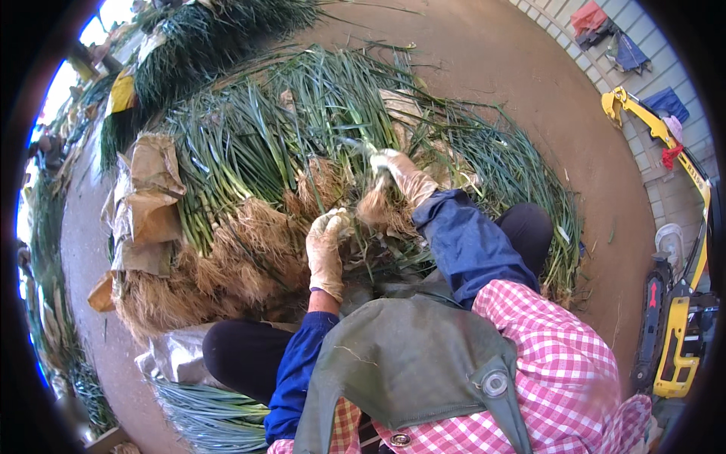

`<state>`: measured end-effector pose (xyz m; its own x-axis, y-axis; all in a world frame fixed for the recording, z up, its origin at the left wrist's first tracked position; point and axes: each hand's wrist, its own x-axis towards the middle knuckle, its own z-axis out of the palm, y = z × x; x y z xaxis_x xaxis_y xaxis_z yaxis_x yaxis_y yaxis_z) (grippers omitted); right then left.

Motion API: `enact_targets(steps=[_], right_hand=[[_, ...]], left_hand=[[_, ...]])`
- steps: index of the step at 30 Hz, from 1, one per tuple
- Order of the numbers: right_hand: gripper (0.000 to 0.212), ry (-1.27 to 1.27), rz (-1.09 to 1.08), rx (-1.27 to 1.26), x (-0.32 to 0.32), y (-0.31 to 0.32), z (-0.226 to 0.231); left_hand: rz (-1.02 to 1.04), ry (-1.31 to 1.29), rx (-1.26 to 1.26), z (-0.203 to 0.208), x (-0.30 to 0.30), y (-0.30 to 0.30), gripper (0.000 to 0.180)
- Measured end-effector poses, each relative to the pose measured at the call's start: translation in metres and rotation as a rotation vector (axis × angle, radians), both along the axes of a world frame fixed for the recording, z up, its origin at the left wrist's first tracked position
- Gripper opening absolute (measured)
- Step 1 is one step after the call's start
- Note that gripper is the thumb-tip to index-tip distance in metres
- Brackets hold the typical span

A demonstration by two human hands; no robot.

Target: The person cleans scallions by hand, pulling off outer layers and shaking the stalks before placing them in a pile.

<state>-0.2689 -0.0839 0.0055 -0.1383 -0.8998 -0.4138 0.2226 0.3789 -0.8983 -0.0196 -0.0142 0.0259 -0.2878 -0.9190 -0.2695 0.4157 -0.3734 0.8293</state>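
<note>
One dull green apron [408, 356] with a round metal button lies nearest, over pink-and-white checked cloth [537, 363]. Two dark knees [236, 356] are bent at its sides; beside the left one lie more leaves [212, 416] and a pale sheet [181, 357].

Ahead, the left hand [325, 253] rises almost straight from its blue sleeve; its fingers are curled, but I cannot tell if they hold something. The right hand [401, 170] slants inward, its fingers apparently clamped on a green onion [376, 184], whose root tuft hangs below, near the left fingertips. Both gloves are thin, pale and wrinkled.

Around and beyond them spreads the onion heap [242, 136]: long, narrow leaves, with fibrous tan roots [253, 234] crowding near the left hand. Crumpled brown sacking [155, 189] stands at its left. Farther away are smooth brown floor [469, 53], a second heap [204, 53] and, to the right, a yellow excavator [707, 193] near pale tiles [673, 57].
</note>
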Motion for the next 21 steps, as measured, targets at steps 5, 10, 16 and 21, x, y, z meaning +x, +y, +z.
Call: enact_targets(steps=[5,10,16,21], right_hand=[[0.030,-0.627,-0.052,-0.256,0.023,0.027,0.033],[0.031,-0.207,0.011,-0.227,0.082,0.074,0.011],[0.010,-0.447,-0.131,0.035,0.089,0.093,0.013],[0.014,-0.339,-0.243,0.131,0.115,0.105,0.024]], left_hand=[[-0.002,0.009,0.148,-0.004,-0.001,-0.003,0.031],[-0.394,0.498,0.516,-0.009,-0.017,0.016,0.044],[-0.208,0.281,0.444,-0.025,-0.021,0.026,0.025],[-0.035,0.316,0.514,-0.065,-0.026,0.022,0.016]])
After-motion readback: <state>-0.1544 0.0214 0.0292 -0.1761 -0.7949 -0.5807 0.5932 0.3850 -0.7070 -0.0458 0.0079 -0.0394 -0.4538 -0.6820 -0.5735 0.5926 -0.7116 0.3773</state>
